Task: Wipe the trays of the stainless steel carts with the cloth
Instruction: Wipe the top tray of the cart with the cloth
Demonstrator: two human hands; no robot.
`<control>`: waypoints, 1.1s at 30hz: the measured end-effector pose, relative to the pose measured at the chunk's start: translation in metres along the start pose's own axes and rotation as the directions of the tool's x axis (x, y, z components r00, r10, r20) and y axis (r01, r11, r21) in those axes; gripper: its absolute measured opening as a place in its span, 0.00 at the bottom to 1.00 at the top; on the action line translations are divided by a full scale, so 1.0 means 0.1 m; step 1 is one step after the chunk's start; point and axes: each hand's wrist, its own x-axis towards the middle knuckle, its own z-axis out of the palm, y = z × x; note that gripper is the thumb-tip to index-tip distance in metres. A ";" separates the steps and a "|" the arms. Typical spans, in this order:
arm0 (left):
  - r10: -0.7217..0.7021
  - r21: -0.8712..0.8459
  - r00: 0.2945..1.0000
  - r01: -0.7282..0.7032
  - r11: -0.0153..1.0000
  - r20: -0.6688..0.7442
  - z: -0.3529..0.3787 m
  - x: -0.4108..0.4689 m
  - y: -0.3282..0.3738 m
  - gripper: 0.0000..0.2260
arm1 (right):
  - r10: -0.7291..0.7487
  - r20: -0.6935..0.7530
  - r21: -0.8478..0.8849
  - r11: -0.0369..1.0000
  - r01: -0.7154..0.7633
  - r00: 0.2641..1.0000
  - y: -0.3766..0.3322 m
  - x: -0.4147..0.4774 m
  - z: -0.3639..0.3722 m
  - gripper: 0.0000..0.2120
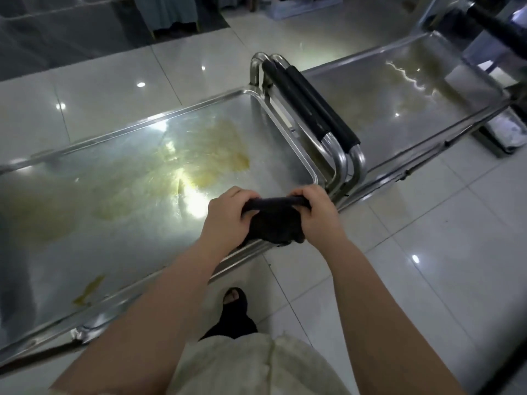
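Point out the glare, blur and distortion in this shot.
Head view: strong white glare on the near tray beside the left hand gripping the cloth; a squiggly reflection streaks the far tray; the wide-angle lens bows tray rims.

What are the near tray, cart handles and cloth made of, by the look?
Near tray: metal, likely stainless steel; mirror-shiny, finely scratched, yellowish smears.
Handles: bright metal tube, matte black sleeves, maybe foam or rubber.
Cloth: dark soft fabric, folds and bunches; weave too blurred.
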 end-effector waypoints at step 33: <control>-0.564 0.536 0.816 0.534 0.653 -0.125 0.58 0.63 -1.44 0.26 | 0.017 0.440 -0.659 0.685 0.310 0.898 1.15 1.59 0.91 0.33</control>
